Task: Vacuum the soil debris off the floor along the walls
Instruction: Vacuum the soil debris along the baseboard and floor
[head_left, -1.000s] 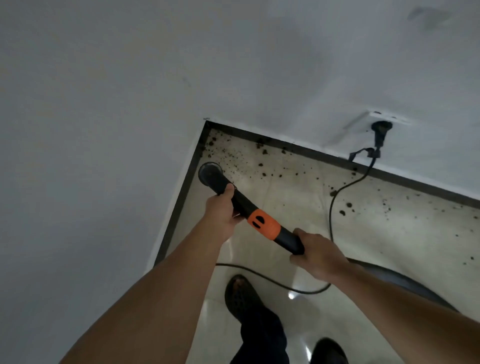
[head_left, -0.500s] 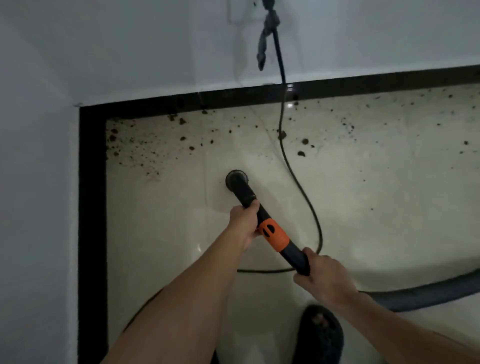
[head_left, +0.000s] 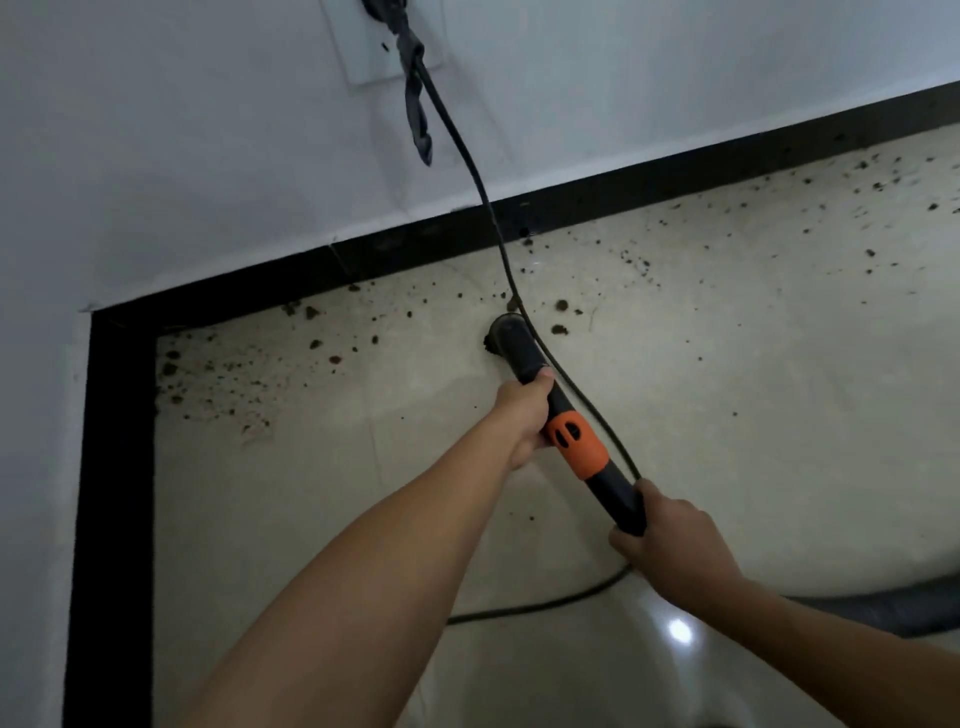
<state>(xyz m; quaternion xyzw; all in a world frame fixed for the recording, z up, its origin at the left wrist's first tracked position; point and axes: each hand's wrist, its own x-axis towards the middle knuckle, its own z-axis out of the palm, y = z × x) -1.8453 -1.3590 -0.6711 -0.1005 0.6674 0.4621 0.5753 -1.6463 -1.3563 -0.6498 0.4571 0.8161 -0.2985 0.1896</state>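
Near the floor corner, the vacuum wand (head_left: 579, 444) points toward 11 o'clock. The left hand (head_left: 524, 415) grips it nearer the nozzle (head_left: 506, 332), the right hand (head_left: 670, 545) grips its rear end, and the thickest soil debris (head_left: 169, 370) lies at 9 o'clock.

One view only, wide-angle camera on the person's head, facing forward and steeply down, floor (head_left: 727, 415) filling most of the frame, wall (head_left: 208, 156) along top and left, left hand (head_left: 524, 415) and right hand (head_left: 670, 540) close at mid-frame
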